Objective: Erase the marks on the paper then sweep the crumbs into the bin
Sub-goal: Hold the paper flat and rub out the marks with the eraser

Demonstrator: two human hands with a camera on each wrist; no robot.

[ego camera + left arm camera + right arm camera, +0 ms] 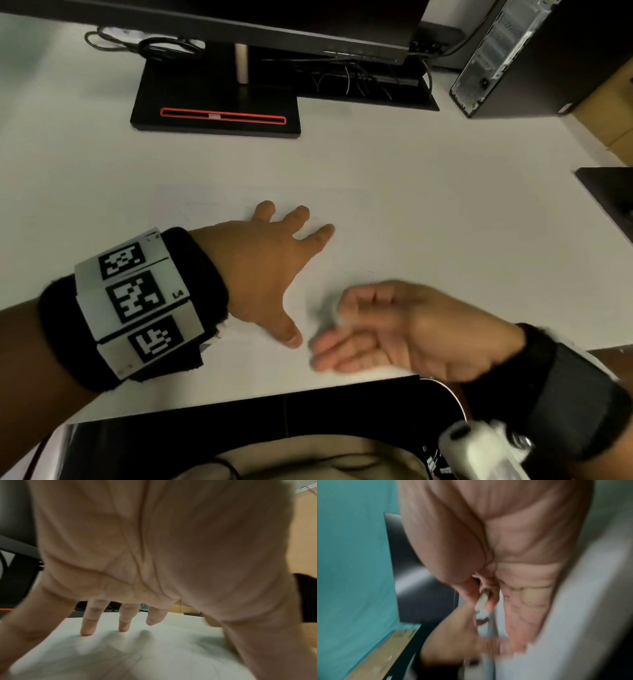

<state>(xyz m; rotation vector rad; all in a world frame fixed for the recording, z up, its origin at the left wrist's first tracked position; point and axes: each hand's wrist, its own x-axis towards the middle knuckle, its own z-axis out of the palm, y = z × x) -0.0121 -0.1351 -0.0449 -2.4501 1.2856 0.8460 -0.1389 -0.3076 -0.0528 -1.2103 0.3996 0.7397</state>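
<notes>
A white sheet of paper (212, 202) lies on the white desk, its edges faint; light pencil marks show on the paper (137, 655) under my palm. My left hand (274, 267) rests on the sheet with fingers spread and straight; its fingertips (87, 630) touch the paper. Just to its right, near the desk's front edge, my right hand (370, 322) is blurred and pinches a small white eraser (337, 310) between thumb and finger. The right wrist view shows the eraser (481, 601) in that pinch. No bin or crumbs are plainly visible.
A black monitor base (215, 113) with a red slot stands at the back of the desk, with cables (359, 78) behind it. A computer tower (507, 58) stands at the back right. A dark object (609, 192) sits at the right edge.
</notes>
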